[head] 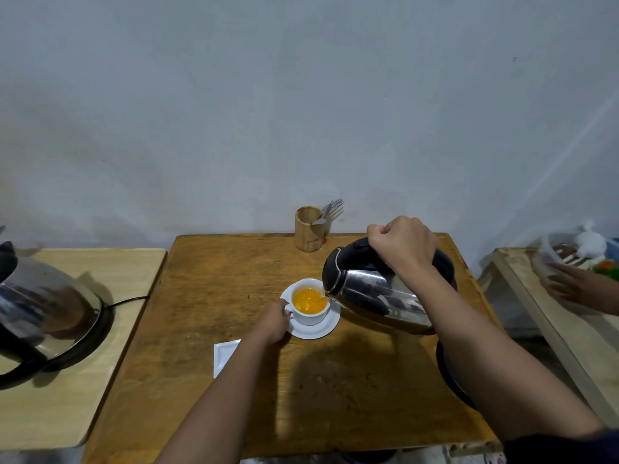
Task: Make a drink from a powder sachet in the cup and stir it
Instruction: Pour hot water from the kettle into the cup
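Observation:
A white cup (310, 317) stands on a white saucer (326, 328) in the middle of the wooden table (214, 289). Orange liquid fills much of the cup. My left hand (273, 321) holds the cup's handle on its left side. My right hand (403, 244) grips the black handle of a steel kettle (375, 289), which is tilted left with its spout over the cup's right rim. No sachet can be seen.
A wooden holder (308, 229) with a fork and spoon stands at the table's back edge. A white square dish (222, 358) lies under my left forearm. The kettle's black base (450, 376) sits at the right edge. A second kettle (43, 309) occupies the left table. Another person's hand (576, 289) reaches over the right table.

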`<state>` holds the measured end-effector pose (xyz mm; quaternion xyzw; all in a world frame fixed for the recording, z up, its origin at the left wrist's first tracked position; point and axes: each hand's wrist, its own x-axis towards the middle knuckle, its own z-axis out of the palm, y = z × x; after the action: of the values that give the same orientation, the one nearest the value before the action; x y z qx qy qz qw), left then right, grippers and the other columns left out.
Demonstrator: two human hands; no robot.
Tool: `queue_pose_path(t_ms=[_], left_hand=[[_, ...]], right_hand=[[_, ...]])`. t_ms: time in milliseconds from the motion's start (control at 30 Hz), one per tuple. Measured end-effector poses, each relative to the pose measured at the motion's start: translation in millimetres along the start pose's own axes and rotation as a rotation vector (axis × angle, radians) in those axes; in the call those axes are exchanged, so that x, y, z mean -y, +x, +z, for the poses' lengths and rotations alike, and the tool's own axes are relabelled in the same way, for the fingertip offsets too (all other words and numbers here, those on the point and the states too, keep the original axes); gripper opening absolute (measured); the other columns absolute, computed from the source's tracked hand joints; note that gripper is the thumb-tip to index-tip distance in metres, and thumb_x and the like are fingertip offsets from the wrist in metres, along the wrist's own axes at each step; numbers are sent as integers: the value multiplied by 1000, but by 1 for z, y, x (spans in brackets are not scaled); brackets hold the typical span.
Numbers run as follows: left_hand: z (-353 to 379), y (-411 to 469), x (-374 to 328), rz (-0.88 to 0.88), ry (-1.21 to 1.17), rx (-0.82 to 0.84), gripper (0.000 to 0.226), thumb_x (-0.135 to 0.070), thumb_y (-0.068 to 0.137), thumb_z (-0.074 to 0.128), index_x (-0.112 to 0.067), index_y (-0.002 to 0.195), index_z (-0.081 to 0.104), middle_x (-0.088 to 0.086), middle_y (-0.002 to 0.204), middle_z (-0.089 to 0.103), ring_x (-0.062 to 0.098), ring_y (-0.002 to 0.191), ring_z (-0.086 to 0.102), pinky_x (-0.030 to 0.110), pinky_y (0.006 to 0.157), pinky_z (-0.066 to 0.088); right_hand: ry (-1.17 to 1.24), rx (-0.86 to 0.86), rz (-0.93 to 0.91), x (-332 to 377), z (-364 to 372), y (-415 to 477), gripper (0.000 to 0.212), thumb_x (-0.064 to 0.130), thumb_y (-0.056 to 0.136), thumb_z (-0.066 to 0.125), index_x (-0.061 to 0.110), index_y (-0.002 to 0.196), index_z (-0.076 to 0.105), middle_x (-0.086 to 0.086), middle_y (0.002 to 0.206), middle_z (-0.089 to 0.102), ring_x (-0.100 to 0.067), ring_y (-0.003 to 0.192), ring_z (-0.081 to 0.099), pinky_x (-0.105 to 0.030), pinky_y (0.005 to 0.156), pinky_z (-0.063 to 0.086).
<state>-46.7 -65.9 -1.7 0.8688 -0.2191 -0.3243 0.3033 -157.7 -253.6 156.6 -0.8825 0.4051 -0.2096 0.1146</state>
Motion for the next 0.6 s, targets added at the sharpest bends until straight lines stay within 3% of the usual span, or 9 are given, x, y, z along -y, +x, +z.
queue_pose_path(t_ms=[267, 600], left_hand=[[0, -1, -2, -9, -10, 5, 33, -13, 97, 38, -9, 128, 49, 15, 129, 56, 26, 112, 54, 32, 88, 42], [-2, -4, -3, -6, -2, 5, 33, -14, 97, 37, -9, 127, 49, 16, 129, 56, 27, 113, 54, 34, 91, 43]], right_hand=[[-5, -5, -12, 1, -4, 1, 44, 30, 83, 49, 12, 44, 45, 1, 42, 36, -15, 41, 35, -19, 44, 25], [71, -19, 65, -6, 0, -1, 41, 30, 80, 49, 9, 44, 49, 1, 40, 36, -19, 40, 36, -23, 46, 30]])
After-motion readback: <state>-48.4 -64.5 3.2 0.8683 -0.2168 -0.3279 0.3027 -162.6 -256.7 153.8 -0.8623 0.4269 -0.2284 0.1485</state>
